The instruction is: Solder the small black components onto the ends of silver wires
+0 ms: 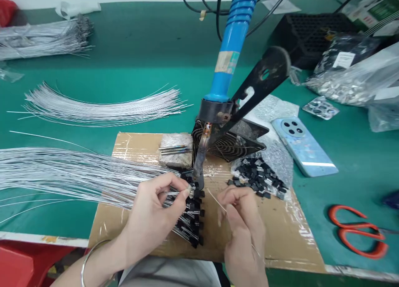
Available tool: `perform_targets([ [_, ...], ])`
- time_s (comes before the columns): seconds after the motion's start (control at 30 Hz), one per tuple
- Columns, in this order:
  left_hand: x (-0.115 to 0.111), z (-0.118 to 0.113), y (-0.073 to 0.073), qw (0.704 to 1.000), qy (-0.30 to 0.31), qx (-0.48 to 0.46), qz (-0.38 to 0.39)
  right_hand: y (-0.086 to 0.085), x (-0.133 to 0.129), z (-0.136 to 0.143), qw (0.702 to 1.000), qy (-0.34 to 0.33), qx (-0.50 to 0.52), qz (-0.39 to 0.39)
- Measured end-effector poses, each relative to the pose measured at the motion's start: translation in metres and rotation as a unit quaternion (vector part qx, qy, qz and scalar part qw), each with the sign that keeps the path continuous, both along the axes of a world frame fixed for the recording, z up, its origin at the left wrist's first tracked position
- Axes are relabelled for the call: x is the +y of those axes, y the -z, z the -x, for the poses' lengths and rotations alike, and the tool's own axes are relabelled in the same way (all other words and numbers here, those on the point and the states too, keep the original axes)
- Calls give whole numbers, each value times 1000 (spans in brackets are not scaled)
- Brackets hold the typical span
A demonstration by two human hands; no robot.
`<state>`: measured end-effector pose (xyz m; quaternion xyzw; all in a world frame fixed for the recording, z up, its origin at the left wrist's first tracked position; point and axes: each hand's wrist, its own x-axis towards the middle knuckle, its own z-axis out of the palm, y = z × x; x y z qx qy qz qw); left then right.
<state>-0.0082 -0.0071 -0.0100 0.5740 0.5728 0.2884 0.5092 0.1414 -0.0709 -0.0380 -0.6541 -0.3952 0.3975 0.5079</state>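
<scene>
My left hand (156, 216) pinches a thin wire end just beneath the tip of a soldering iron (229, 42) with a blue handle. A fan of thin silvery wires (93, 175) runs from the left under this hand, and many of them end in small black connectors (195, 220). Between the thumb and fingers of my right hand (245, 233) is a thin strand of solder wire (216, 199), its free end pointing up toward the iron. The exact piece in my left fingertips is partly hidden.
A black metal bracket (264, 77) holds the iron over a cardboard sheet (280, 233). Loose black connector pieces (262, 175) lie at right, near a phone (304, 145) and orange-handled scissors (358, 229). Another wire bundle (106, 110) lies farther back. Plastic bags (355, 79) sit at far right.
</scene>
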Motion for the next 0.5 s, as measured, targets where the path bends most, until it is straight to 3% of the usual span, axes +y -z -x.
perform_targets([
  [0.23,5,-1,-1,1000,-1,17,15,5,7,-10,990,-84,-67,-89],
  [0.5,14,-7,-5,1000,-8,16,17,4,11,-7,995,-57,-8,-85],
])
